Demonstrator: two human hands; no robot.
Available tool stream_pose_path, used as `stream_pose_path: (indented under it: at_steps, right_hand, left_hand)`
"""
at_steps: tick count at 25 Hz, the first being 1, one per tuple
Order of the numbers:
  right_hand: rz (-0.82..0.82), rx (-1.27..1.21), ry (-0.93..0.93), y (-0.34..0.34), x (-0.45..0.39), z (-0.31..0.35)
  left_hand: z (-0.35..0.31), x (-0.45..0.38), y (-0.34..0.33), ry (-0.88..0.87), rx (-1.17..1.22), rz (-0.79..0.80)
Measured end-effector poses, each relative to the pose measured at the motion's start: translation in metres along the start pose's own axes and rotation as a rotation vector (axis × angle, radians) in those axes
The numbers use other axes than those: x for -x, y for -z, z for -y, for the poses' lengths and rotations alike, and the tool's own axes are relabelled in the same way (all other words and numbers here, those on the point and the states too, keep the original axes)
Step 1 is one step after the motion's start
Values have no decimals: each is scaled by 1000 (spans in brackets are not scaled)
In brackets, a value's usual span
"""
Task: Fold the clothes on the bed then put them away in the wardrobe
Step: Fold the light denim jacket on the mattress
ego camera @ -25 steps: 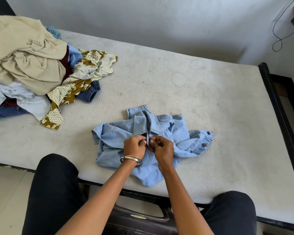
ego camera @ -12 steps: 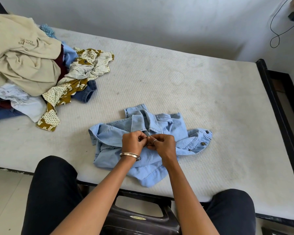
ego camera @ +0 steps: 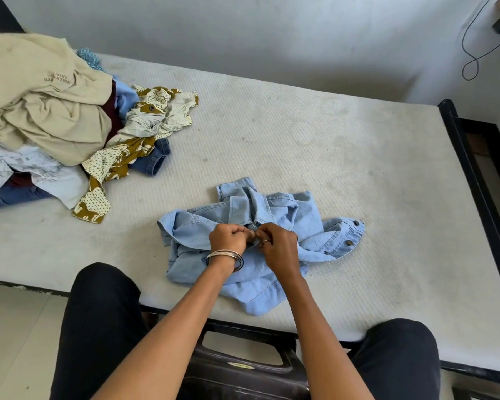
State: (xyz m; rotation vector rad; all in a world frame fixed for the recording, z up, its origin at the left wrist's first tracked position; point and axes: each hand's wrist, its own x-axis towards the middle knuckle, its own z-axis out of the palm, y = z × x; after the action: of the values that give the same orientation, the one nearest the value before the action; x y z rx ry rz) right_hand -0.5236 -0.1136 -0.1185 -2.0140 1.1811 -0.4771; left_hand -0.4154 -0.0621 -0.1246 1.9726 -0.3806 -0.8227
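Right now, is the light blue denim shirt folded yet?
Not yet: the denim shirt lies rumpled, cuff splayed, while both hands pinch its front placket.

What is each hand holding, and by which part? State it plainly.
Both the left hand and the right hand pinch the light blue denim shirt at its front opening just below the collar. Each grip is at the fingertips, seemingly working a button.

The hands hide the shirt placket between them, perhaps a button. The clothes pile runs off the left edge.
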Motion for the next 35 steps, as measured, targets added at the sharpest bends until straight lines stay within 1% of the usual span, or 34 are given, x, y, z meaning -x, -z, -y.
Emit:
stream_pose_path:
  at_steps: [2, 4, 5, 7, 8, 9, 10, 12, 14, 15, 16, 17, 19, 20, 21, 22, 24, 25, 26, 27, 28, 29, 30, 31, 32, 33, 35]
  right_hand:
    - [32, 177, 42, 3, -3, 7]
    - [76, 216, -17, 6, -4, 9]
    - [100, 120, -70, 7, -5, 7]
    - [135, -284, -199, 11, -7, 2]
    - [137, -453, -234, 13, -6, 0]
    - [136, -534, -239, 14, -5, -2]
    - [148, -562, -239, 13, -4, -1]
    - [141, -542, -276, 9, -2, 2]
    - [100, -509, -335, 10, -5, 10]
    - [106, -537, -356, 15, -8, 16]
    - [135, -574, -355, 23, -14, 25]
    - [175, -609, -341, 34, -22, 39]
    - [207, -681, -303, 58, -47, 73]
    - [201, -702, -272, 70, -63, 90]
    - [189, -722, -239, 81, -83, 108]
    - [158, -762, -207, 90, -104, 128]
    - [35, -916, -110, 105, -150, 155]
    - [-16, -973, -29, 108, -172, 161]
    - [-38, -975, 50, 111, -186, 162]
    - [-17, -914, 105, 110, -201, 150]
    - [33, -788, 118, 105, -209, 132]
    - [77, -619, 97, 97, -210, 105]
    - [87, -412, 52, 87, -205, 72]
    - [56, -213, -8, 75, -196, 34]
    - [2, -59, -120, 65, -181, -2]
    - [-72, 47, -270, 58, -165, -39]
    - [-233, 104, -592, 50, -131, -97]
  left_hand:
    - [-3, -5, 1, 44, 61, 72]
    - [-7, -9, 6, 49, 18, 163]
    - [-11, -10, 11, 58, -1, 228]
    - [-16, -14, 20, 74, 5, 364]
    - [-20, -16, 24, 61, 0, 401]
    - [-23, -18, 26, 21, -15, 418]
    - [-25, -19, 27, -42, -32, 419]
    - [-25, -16, 25, -184, -59, 397]
    - [-15, -11, 21, -277, -13, 359]
    - [-7, -10, 24, -321, -17, 334]
    - [-1, -13, 30, -384, -94, 301]
    - [2, -16, 38, -456, -273, 258]
    - [5, -30, 57, -642, -688, 64]
    - [6, -38, 65, -717, -789, -46]
    - [3, -45, 72, -757, -789, -153]
    - [-3, -53, 76, -748, -715, -256]
    - [-23, -63, 81, -627, -540, -377]
    - [-33, -69, 82, -544, -532, -405]
    - [-40, -74, 82, -444, -565, -415]
    - [-42, -81, 82, -340, -599, -401]
    - [-41, -88, 82, -259, -618, -358]
    - [-34, -94, 80, -211, -620, -271]
    - [-24, -99, 76, -181, -617, -164]
    - [-10, -103, 72, -138, -600, -64]
    - [3, -106, 67, -90, -576, 0]
    - [14, -108, 61, -48, -549, 22]
    - [24, -114, 46, -2, -467, -16]
